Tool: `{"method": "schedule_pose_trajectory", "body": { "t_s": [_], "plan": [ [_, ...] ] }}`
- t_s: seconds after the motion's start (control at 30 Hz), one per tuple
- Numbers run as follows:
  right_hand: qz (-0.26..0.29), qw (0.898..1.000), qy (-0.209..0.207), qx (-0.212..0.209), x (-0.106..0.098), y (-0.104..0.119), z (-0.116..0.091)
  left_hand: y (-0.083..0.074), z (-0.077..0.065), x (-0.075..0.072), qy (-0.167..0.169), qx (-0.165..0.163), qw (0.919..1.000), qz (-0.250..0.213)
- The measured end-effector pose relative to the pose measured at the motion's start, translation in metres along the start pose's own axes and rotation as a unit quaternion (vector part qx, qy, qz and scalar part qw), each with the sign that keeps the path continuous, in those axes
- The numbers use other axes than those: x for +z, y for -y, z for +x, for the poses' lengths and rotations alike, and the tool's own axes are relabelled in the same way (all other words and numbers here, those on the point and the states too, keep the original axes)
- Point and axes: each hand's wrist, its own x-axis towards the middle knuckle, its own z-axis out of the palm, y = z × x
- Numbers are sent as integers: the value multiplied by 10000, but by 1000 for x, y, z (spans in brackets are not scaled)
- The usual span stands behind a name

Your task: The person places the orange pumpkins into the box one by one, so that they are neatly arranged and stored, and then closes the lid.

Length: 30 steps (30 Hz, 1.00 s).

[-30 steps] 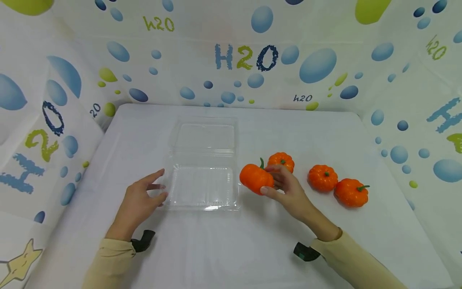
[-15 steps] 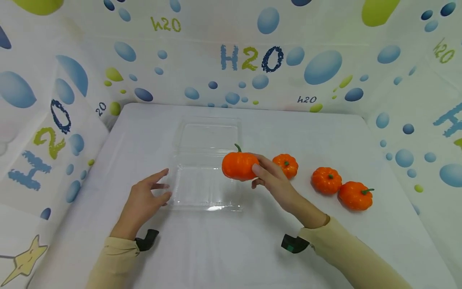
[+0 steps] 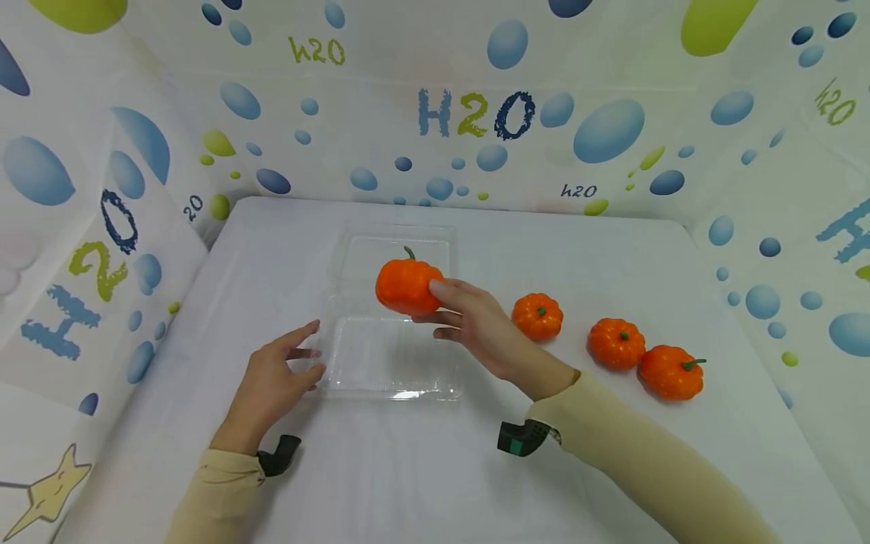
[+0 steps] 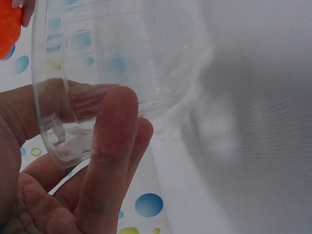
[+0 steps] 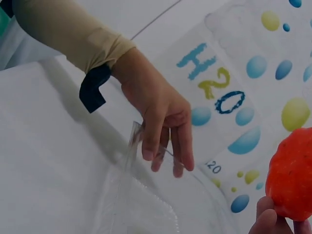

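My right hand (image 3: 479, 325) grips a small orange pumpkin (image 3: 406, 287) with a green stem, thumb on its near side. It is held up over the clear plastic clamshell container (image 3: 340, 363), overlapping the hinge area in the head view. The container lies with its lid (image 3: 353, 249) folded back, away from me. At the container's left edge is my left hand (image 3: 275, 378), fingers loosely extended and fingertips right at the rim. In the left wrist view, the fingers (image 4: 114, 146) lie close about the clear wall (image 4: 161, 58), and part of the hand shows through it.
To the right of the container are three more orange pumpkins: one nearest it (image 3: 537, 317), then a pair side by side, the left one (image 3: 615, 344) and the right one (image 3: 673, 373). A white cloth (image 3: 408, 468) covers the table, with a patterned curtain (image 3: 381, 121) behind.
My right hand has carried the pumpkin left and away from me, from beside the other pumpkins to over the container. My left hand has stayed at the container's edge. The head view shifted slightly.
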Motion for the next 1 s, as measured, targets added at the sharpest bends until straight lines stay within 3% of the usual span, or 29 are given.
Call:
{"method": "schedule_pose_trajectory", "body": {
  "t_s": [0.27,1.0],
  "plan": [
    [-598,9968,-105,518,18,-3,25,1,0,-1,-35,11,10000,14],
    [-1787,9791,-26,969,31,-25,56,3,1,1,20,-73,9999,133]
  ]
}}
